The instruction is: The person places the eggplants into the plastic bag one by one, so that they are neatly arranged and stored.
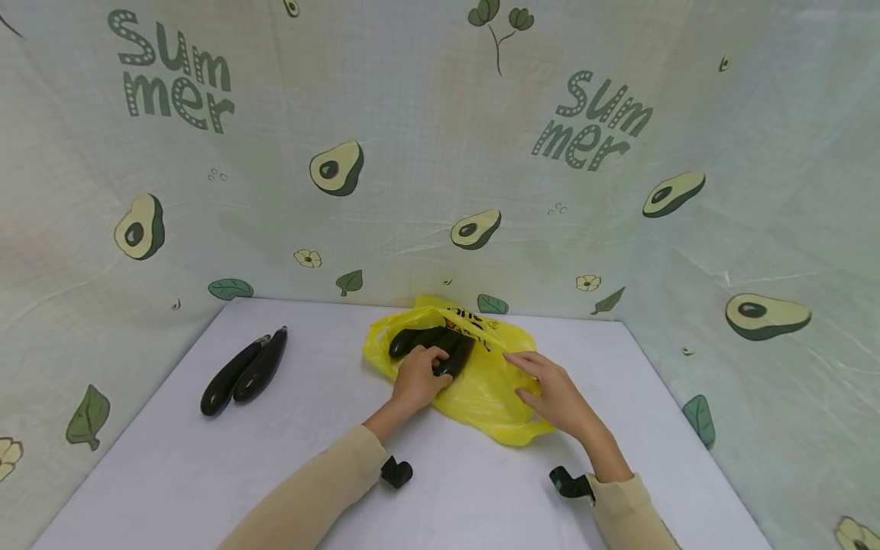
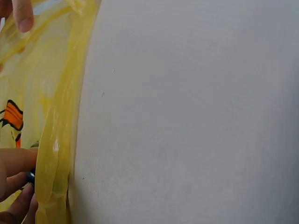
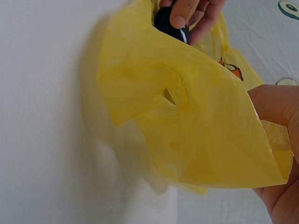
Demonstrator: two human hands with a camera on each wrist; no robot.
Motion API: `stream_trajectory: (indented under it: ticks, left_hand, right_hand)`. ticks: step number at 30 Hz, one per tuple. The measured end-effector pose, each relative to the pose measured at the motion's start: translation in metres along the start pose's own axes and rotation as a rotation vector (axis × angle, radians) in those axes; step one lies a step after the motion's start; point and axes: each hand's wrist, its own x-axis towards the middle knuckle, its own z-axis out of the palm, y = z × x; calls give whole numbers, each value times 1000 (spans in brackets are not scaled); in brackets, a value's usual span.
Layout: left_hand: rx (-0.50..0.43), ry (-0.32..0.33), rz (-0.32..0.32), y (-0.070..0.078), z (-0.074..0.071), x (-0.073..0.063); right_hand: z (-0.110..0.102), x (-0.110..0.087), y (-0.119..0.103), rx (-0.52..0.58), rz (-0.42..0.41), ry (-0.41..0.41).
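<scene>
A crinkled yellow plastic bag (image 1: 481,405) lies on the table with its mouth spread toward the left. Dark, glossy eggplants (image 1: 406,341) lie side by side in the mouth. My left hand (image 1: 417,378) grips the nearest eggplant (image 1: 459,356), fingers and thumb curled about its lower end; in the right wrist view this dark end (image 3: 169,22) shows between them. At the bag's right side is my right hand (image 1: 550,389), thumb and fingers spread apart. In the right wrist view a loose flap of the bag (image 3: 215,140) lies against that hand's palm.
Two more eggplants (image 1: 261,367) lie together at the left of the white table (image 1: 309,473). A printed cloth (image 1: 412,92) with avocados and leaves hangs behind and at both sides. Each wrist carries a small black camera mount (image 1: 396,472).
</scene>
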Motion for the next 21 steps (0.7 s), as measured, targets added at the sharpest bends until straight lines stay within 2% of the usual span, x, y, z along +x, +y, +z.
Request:
stream_trajectory:
  ticks: [13,21]
  left_hand:
    - [-38,75,5,0,11,4]
    - [-14,100,27,1,13,7]
  right_hand:
    - [2,-1,3,6,1,1]
    - [2,-1,4,11,3,-8]
